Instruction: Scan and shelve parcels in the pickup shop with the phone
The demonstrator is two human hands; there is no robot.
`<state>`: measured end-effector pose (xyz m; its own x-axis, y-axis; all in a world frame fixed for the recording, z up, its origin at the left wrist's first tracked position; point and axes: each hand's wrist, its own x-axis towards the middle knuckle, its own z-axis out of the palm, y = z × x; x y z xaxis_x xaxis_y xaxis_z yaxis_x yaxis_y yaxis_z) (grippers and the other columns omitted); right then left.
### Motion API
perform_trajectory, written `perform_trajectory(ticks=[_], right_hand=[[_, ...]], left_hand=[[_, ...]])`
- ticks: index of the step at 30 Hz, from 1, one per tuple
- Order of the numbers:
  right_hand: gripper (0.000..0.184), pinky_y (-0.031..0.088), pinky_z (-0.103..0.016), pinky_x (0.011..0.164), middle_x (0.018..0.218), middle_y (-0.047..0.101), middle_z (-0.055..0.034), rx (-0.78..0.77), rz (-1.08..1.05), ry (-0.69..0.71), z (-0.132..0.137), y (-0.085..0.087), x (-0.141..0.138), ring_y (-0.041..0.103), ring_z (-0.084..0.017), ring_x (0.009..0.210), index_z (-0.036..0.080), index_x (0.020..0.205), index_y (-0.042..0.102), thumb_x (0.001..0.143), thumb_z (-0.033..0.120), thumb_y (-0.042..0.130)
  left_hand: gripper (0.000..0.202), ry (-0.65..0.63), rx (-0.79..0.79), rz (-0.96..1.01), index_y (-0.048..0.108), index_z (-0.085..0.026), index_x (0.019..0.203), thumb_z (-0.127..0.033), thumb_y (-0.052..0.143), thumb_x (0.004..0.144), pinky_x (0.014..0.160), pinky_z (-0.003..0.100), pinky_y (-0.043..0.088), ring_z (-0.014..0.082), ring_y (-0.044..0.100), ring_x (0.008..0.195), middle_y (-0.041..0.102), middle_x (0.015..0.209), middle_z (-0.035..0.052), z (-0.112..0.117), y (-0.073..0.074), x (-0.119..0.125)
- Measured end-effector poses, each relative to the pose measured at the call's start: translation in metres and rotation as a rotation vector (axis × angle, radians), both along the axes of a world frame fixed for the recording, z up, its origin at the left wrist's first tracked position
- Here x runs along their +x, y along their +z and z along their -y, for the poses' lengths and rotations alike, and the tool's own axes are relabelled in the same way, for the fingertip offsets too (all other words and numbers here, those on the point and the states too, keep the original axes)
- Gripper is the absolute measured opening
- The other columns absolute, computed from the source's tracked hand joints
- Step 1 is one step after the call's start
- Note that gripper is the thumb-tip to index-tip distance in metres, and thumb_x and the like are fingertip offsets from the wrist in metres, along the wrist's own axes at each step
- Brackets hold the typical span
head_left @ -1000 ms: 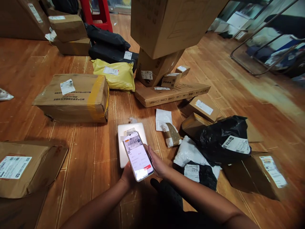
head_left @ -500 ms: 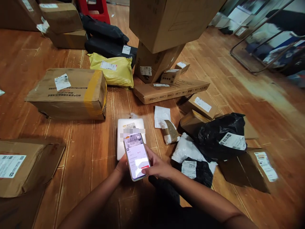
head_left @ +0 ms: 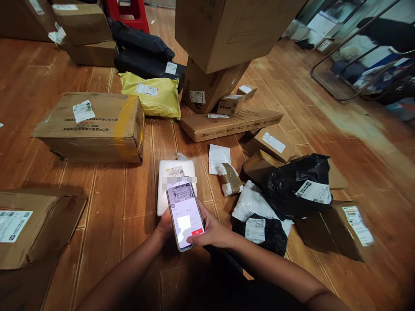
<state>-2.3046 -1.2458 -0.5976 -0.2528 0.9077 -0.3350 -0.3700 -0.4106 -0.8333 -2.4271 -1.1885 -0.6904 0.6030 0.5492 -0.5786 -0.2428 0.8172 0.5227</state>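
A smartphone is held between both hands, its lit screen facing up and showing a shipping label at the top and a red button low down. My left hand grips the phone's left edge, its fingers partly hidden behind it. On the other side my right hand holds the right edge, with the thumb over the lower part of the screen. Beyond the phone lies a white foam box on the floor, bearing a paper label. The phone covers the near part of this box.
Parcels surround me on the wooden floor: a taped carton, a yellow bag, a long flat box and a black bag. Tall stacked cartons rise ahead. A red stool and a metal-framed chair stand farther back.
My right thumb has shifted slightly down and left on the phone. The phone sits a little lower, and the label picture on its screen looks different.
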Motion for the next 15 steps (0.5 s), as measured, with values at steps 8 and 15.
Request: perform_trajectory(ticks=[8,15], right_hand=[[0.073,0.046,-0.027,0.075,0.107,0.059,-0.0006,-0.003,-0.011,-0.003,0.000,-0.002,0.000,0.058,-0.019,0.095,0.025,0.119,0.043,0.058,0.019,0.083],[0.075,0.046,-0.032,0.084,0.112,0.060,-0.0026,-0.008,-0.014,-0.019,0.000,-0.003,-0.001,0.057,-0.022,0.104,0.025,0.120,0.044,0.057,0.021,0.085]], left_hand=[[0.043,-0.044,-0.029,0.009,0.066,-0.020,0.112,-0.049,0.052,0.084,0.093,0.035,0.053,0.0238,0.062,0.112,0.074,0.095,0.0016,0.001,-0.004,-0.002],[0.037,0.033,0.093,-0.077,0.068,-0.020,0.103,-0.047,0.059,0.079,0.086,0.034,0.056,0.0243,0.066,0.102,0.075,0.086,0.0011,0.004,-0.010,-0.004]])
